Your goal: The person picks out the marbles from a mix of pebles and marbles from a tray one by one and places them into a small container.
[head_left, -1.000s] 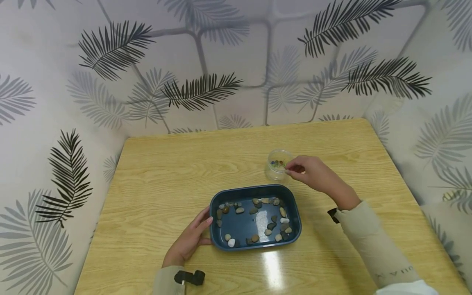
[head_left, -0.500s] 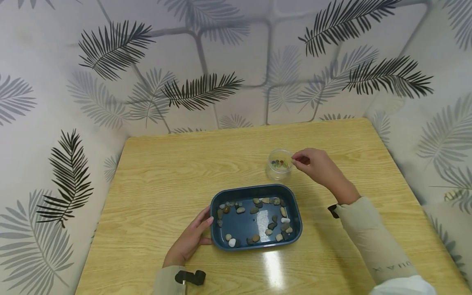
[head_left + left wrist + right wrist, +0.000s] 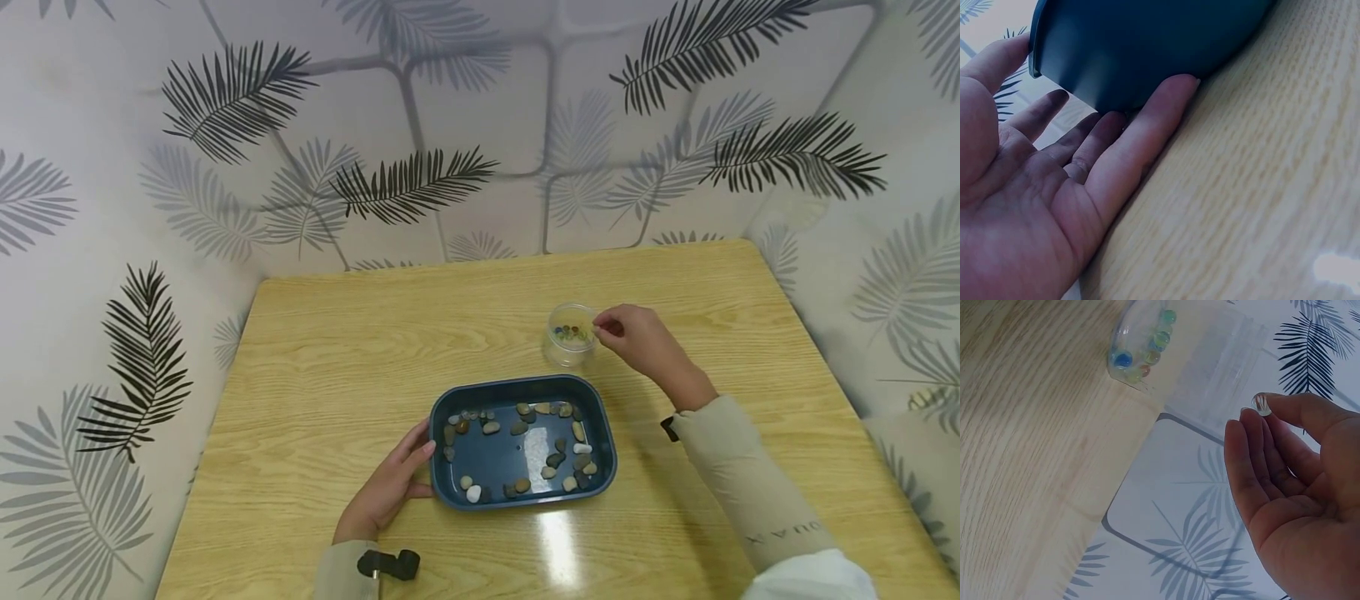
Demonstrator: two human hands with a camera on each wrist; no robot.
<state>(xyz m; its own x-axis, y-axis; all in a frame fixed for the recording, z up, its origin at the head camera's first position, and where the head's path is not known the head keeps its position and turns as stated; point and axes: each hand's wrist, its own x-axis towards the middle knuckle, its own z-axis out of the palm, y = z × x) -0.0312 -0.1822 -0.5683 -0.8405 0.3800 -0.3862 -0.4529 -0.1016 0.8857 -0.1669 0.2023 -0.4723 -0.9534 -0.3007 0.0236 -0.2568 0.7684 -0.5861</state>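
A dark blue rectangular tub (image 3: 517,503) rests on the wooden table. My left hand (image 3: 390,483) touches its left end. In the left wrist view, spread, relaxed fingers (image 3: 1169,103) lie against the outer wall, and the thumb meets the rim. Between thumb and fingertips, my right hand (image 3: 637,337) pinches a clear glass marble (image 3: 1261,404) with a coloured streak inside. This hand is raised just right of a round transparent container (image 3: 567,358). Several coloured marbles (image 3: 1159,342) lie inside that container.
Pebbles (image 3: 557,460) in brown, grey and white are spread along the tub's inner sides. Several small clear marbles (image 3: 472,415) sit at its upper left. A leaf-patterned wall covering (image 3: 480,125) surrounds the table (image 3: 337,350) at the back and sides.
My right hand has moved from over the container's rim to just right of it, with the marble pinched. The left hand and tub have stayed in place.
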